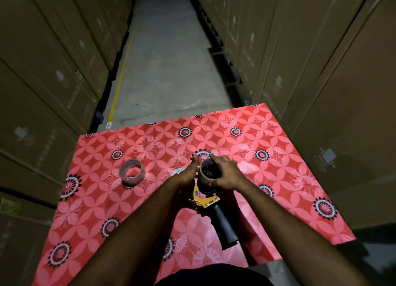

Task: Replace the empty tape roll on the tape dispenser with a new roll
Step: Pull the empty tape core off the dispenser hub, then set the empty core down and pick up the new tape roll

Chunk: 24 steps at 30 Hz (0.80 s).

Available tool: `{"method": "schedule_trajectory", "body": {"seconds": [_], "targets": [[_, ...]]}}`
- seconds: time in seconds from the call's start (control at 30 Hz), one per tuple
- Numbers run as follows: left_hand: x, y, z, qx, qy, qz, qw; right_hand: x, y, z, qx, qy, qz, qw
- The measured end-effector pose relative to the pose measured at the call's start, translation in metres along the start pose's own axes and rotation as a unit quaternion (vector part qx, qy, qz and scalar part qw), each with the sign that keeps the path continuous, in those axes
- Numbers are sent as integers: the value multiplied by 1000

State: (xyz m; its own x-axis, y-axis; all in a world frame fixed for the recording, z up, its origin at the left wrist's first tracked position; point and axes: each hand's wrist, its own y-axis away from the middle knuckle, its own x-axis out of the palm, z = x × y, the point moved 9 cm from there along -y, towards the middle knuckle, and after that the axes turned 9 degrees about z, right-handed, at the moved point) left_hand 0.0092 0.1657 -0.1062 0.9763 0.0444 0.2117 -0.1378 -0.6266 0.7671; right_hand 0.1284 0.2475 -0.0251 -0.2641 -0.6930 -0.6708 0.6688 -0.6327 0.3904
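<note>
A yellow tape dispenser (pixel 204 200) with a black handle (pixel 224 226) is held above the red flowered table (pixel 278 178). My left hand (pixel 187 175) grips the dispenser's frame from the left. A brown cardboard core (pixel 209 172) sits on the dispenser's spindle, and my right hand (pixel 225 174) is wrapped around it from the right. A roll of brown tape (pixel 131 171) lies flat on the table to the left, apart from both hands.
Tall stacks of cardboard boxes (pixel 53 71) wall in both sides of a narrow concrete aisle (pixel 167 67) beyond the table. A yellow floor line (pixel 119 88) runs along the left. A small pale round object (pixel 177 171) peeks out behind my left wrist.
</note>
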Motion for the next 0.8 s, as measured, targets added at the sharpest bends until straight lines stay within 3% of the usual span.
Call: {"method": "schedule_trajectory", "body": {"seconds": [0.13, 0.2, 0.33, 0.47, 0.57, 0.63, 0.7, 0.8], "targets": [[3, 12, -2, -24, -6, -9, 1000, 0, 4, -6, 55, -56, -55, 995], [-1, 9, -4, 3, -1, -24, 1000, -2, 5, -9, 63, -51, -92, 992], [6, 22, -15, 16, -12, -45, 999, 0, 4, -12, 3, -27, -88, 996], [-4, 16, -13, 69, -10, -59, 996, -8, 8, -18, -51, -76, -115, 989], [-9, 27, -7, 119, -32, -148, 981, -22, 12, -37, -31, -116, -148, 982], [1, 46, -14, 154, -180, -214, 948, -40, 16, -55, -12, -116, -174, 978], [10, 53, -19, 181, -368, -276, 869, -63, 22, -71, 30, -93, -184, 978], [22, 61, -18, 200, -439, -315, 818, -98, 28, -99, 109, -27, -197, 974]]}}
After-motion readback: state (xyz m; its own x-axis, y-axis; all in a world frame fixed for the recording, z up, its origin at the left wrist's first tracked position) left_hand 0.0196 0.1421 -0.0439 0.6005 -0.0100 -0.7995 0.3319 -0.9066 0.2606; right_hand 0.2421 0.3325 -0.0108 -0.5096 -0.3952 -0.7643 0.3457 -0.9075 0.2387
